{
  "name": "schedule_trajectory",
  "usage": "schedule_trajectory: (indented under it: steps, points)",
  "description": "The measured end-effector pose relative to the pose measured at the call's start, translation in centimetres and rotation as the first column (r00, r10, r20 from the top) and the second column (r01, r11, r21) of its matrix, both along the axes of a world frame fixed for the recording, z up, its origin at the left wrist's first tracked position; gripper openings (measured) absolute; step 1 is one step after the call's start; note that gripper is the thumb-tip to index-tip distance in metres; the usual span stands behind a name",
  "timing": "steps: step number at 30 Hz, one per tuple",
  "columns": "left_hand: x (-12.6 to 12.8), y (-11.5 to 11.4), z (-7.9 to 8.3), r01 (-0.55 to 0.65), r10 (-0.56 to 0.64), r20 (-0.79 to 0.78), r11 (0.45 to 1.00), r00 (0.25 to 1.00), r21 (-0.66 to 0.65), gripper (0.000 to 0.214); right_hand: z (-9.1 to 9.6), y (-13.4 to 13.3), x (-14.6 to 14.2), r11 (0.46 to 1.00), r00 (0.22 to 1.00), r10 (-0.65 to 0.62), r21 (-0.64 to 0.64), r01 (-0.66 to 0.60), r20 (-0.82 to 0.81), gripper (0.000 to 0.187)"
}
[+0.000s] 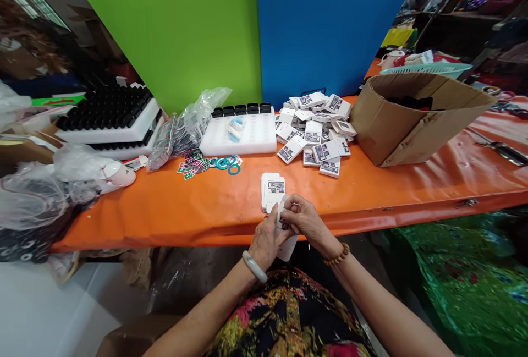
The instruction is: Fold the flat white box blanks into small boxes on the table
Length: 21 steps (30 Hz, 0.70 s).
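Note:
Both my hands meet at the near edge of the orange table [371, 192]. My left hand [267, 239] and my right hand [303, 218] are closed together on a small white flat carton [287, 244], partly hidden by the fingers. Just beyond them lies a short stack of flat white cartons [272, 189]. Further back sits a heap of small folded white boxes [315, 128] with printed pictures. A white foam tray [243, 131] with a row of black caps stands left of the heap.
An open cardboard box [412, 120] lies at the right. Teal rings [226, 163] and printed stickers [190, 165] lie before the tray, beside a clear plastic bag [185, 128]. Stacked trays of black caps [109, 115] and more plastic bags [37, 186] fill the left.

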<state>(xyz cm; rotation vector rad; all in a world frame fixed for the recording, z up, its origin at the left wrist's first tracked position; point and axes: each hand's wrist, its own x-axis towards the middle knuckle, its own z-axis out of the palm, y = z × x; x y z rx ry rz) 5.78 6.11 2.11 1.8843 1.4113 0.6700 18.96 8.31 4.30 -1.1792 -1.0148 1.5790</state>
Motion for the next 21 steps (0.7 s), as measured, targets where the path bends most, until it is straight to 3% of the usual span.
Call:
schedule_trajectory:
  steps: [7, 10, 14, 17, 21]
  points:
    - [-0.9, 0.2, 0.5, 0.069, -0.057, 0.178, 0.995, 0.982, -0.066, 0.031, -0.8, -0.4, -0.2, 0.999, 0.996, -0.038, -0.025, 0.04, 0.076, 0.019]
    - [-0.9, 0.0, 0.2, 0.053, -0.044, 0.142, 0.997, 0.989, -0.054, 0.036, -0.8, -0.5, -0.3, 0.997, 0.998, -0.058, -0.05, 0.06, 0.032, 0.022]
    - [-0.3, -0.4, -0.1, -0.025, 0.028, 0.039, 0.998, 0.999, -0.059, 0.06, -0.9, -0.6, -0.7, 0.991, 0.994, -0.094, -0.103, 0.088, -0.055, 0.024]
    - [-0.2, -0.5, -0.3, -0.056, 0.061, 0.059, 0.994, 0.996, -0.097, 0.053, -1.2, -0.8, -1.2, 0.991, 0.995, -0.078, -0.11, 0.071, -0.063, 0.025]
    - [-0.6, -0.3, -0.7, 0.031, 0.011, 0.27, 0.988, 0.963, -0.148, 0.024, -1.1, -1.3, -1.7, 0.996, 0.974, -0.076, 0.059, 0.065, 0.215, 0.017]
